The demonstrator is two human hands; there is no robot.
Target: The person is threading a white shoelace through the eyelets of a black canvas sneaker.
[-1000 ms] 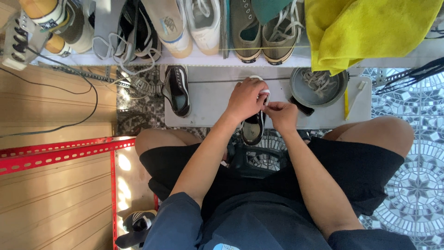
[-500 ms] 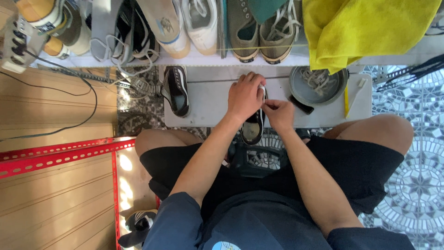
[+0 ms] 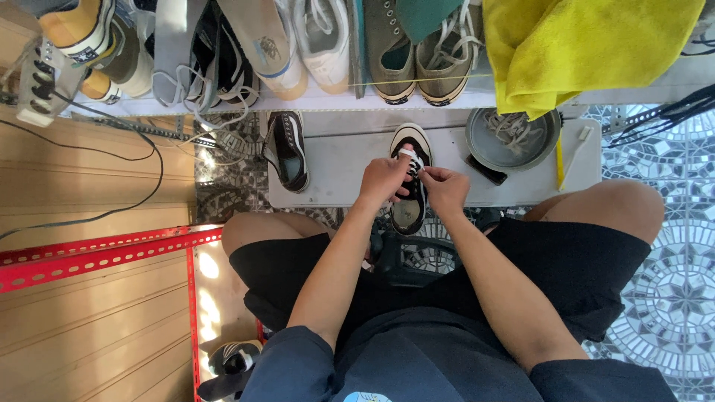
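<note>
Pointing toe-away (long axis straight ahead), the black sneaker [image 3: 410,179] has both hands [image 3: 382,181] [image 3: 445,187] pinching its white laces [image 3: 412,158].

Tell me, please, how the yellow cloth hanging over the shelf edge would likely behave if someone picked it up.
The yellow cloth would probably be floppy: it drapes in soft folds over the shelf edge. It looks light for its size, since it hangs without dragging anything along. It is unlikely to roll or break, though a trailing corner might dip into the grey bowl just beneath it.
</note>
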